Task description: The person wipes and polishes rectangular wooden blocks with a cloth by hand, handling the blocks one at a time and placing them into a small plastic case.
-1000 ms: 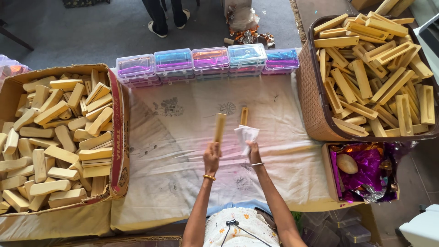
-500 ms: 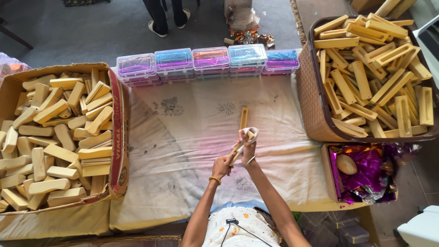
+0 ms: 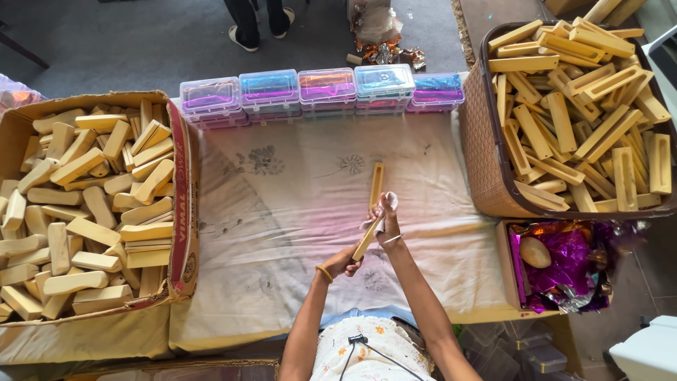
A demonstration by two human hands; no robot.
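My left hand (image 3: 344,261) grips the lower end of a slim yellow wooden piece (image 3: 366,244), which slants up to the right. My right hand (image 3: 386,227) holds a white cloth (image 3: 384,206) pressed against the upper part of that piece. Both hands meet over the middle of a pale printed sheet (image 3: 282,212) that covers the table. Just beyond them, a second narrow wooden piece with a hollow channel (image 3: 377,185) lies flat on the sheet, pointing away from me.
A cardboard box (image 3: 182,204) of rounded wooden blocks stands at the left. A wicker basket (image 3: 483,162) of channelled wooden pieces is at the right, with a small box of purple foil (image 3: 564,271) below it. Several clear plastic cases (image 3: 328,88) line the far edge. Another person's feet (image 3: 247,28) are beyond.
My left hand, which held the wooden piece up and apart from the right, has brought it down and across into the cloth in my right hand.
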